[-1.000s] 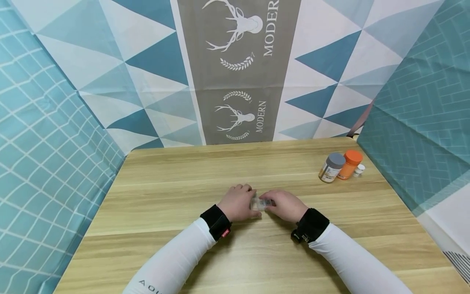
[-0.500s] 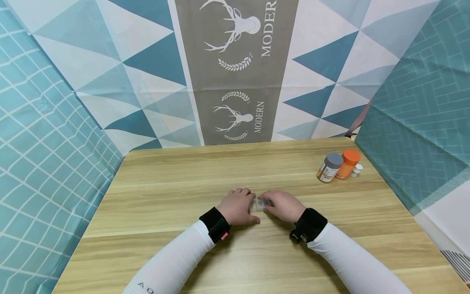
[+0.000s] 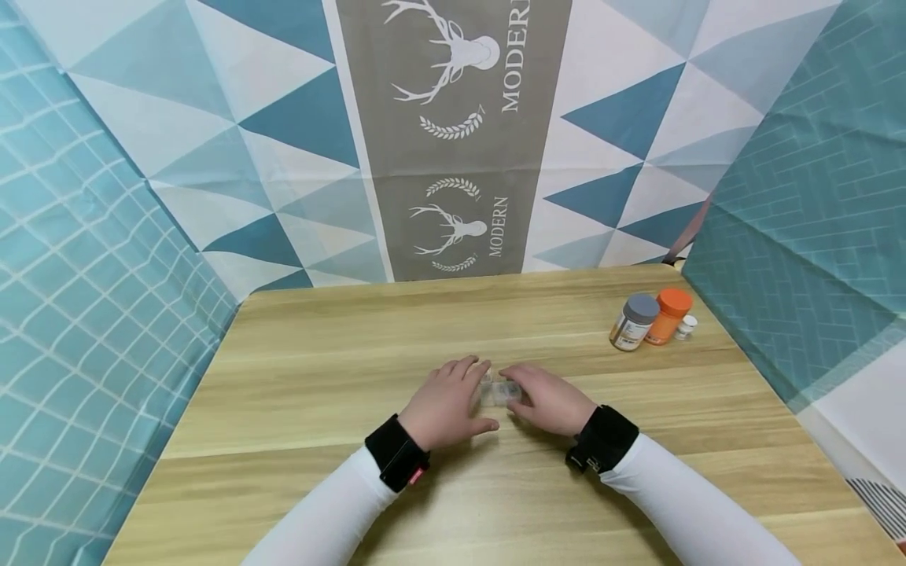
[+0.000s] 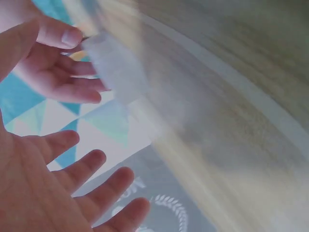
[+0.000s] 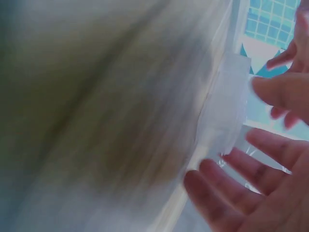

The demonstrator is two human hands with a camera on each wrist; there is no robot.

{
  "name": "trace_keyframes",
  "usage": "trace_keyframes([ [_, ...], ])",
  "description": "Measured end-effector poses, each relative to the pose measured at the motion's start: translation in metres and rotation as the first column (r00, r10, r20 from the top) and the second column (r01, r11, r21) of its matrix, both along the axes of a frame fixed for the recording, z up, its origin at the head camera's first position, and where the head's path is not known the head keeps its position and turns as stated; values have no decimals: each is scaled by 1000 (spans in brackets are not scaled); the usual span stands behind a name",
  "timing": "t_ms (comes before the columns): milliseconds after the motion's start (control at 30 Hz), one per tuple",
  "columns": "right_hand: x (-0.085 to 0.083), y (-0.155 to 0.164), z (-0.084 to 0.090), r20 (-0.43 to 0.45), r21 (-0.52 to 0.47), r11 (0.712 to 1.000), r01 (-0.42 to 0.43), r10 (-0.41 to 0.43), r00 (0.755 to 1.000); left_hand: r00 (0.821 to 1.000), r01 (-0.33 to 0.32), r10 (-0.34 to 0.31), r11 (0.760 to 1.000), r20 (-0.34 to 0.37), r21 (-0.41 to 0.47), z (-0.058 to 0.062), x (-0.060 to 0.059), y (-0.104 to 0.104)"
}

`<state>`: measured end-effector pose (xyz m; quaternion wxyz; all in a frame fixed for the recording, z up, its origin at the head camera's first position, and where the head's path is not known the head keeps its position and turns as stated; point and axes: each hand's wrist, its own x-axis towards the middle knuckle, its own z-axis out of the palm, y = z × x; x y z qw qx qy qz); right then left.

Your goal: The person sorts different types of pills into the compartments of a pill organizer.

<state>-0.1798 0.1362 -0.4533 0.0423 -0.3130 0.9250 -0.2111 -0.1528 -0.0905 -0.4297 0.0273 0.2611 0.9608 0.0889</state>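
Note:
A small clear plastic box [image 3: 498,392] lies at the middle of the wooden table [image 3: 318,369], between my two hands. My right hand [image 3: 522,385] pinches its right end; the left wrist view shows the thumb above and the fingers below the box [image 4: 116,65]. My left hand [image 3: 473,376] is beside its left end. Its fingers [image 4: 104,186] are straight and spread, apart from the box. The right wrist view is blurred: the box [image 5: 224,108] appears pale, with my right fingers [image 5: 217,191] just under it.
Three containers stand at the back right of the table: a grey-lidded jar [image 3: 633,321], an orange bottle [image 3: 666,315] and a small white vial [image 3: 685,326]. Patterned cloth walls [image 3: 106,259] close in the left, back and right sides.
My left hand has uncurled its fingers and let go of the box, and its wrist has drawn back toward me. The right hand stays on the box.

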Motion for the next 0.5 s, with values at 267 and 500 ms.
trace_keyframes([
  [267,-16,55,25,-200,-131,971,202,-226,953,993,-75,81,994,-86,79,10,31,-25],
  [500,-39,122,54,-304,-152,876,458,-482,822,991,-75,85,992,-107,97,13,46,-38],
])
